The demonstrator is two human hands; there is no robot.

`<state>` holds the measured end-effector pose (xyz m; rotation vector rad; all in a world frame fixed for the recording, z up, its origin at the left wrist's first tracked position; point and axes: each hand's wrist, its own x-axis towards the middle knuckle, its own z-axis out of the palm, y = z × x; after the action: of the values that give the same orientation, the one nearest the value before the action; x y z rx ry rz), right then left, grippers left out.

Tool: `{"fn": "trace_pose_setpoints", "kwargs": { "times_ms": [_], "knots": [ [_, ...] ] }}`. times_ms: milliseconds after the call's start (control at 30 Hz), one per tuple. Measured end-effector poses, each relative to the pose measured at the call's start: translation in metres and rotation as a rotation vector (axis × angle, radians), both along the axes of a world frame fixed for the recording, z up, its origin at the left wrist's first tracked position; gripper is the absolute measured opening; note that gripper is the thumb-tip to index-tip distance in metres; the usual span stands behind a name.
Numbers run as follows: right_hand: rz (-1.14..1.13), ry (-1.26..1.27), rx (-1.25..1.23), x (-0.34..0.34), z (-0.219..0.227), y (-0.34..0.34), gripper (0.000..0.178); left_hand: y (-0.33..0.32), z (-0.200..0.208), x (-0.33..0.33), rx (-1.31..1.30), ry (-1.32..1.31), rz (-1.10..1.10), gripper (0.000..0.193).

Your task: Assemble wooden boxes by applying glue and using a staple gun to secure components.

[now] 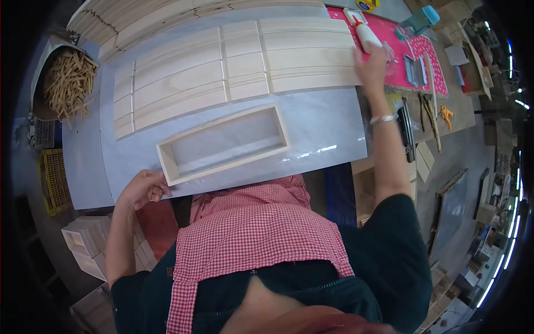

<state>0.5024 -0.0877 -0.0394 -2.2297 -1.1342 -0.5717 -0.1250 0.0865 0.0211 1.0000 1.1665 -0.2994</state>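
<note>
A shallow rectangular wooden frame (222, 168) lies near the table's front edge, the grey tabletop showing through its middle. Beside its near left corner is my left hand (146, 189), fingers loosely bent and apart, holding nothing. My right hand (371, 65) reaches out to the far right, closed round the lower end of a white squeeze bottle (367, 37) with a red nozzle. The bottle lies tilted over a pink mat (392, 33). Behind the frame, pale grooved wooden boards (183, 75) lie side by side, with lines of white glue in their cross grooves.
Stacked wooden strips (144, 22) run along the back. A bag of thin wood offcuts (69, 78) stands at the left, above a yellow crate (54, 181). On the right are a teal-lidded container (417, 23), a black stapler-like tool (406, 131) and an orange clamp (446, 114). Wooden boxes (92, 242) are stacked lower left.
</note>
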Motion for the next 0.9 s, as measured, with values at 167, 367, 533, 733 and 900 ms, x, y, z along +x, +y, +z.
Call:
{"fn": "trace_pose_setpoints", "kwargs": {
  "times_ms": [167,367,533,733,900],
  "knots": [
    [-0.348,-0.01,-0.404,0.089,-0.018,0.015,0.063,-0.019,-0.01,-0.012,0.268,-0.063,0.282,0.032],
    [-0.427,0.166,-0.383,0.095,-0.008,0.036,0.067,-0.053,0.011,-0.006,0.482,-0.022,0.422,0.037],
    [-0.177,0.742,0.447,0.073,0.023,0.026,0.049,-0.087,0.017,0.031,0.848,-0.334,0.059,0.016],
    [0.255,0.798,0.79,-0.105,0.09,-0.006,0.054,-0.121,-0.035,0.096,1.746,-0.421,-0.407,0.029],
    [0.384,0.841,0.828,-0.245,0.075,-0.008,0.045,-0.118,-0.062,0.121,1.855,-0.49,-0.265,0.028]
  ]
}}
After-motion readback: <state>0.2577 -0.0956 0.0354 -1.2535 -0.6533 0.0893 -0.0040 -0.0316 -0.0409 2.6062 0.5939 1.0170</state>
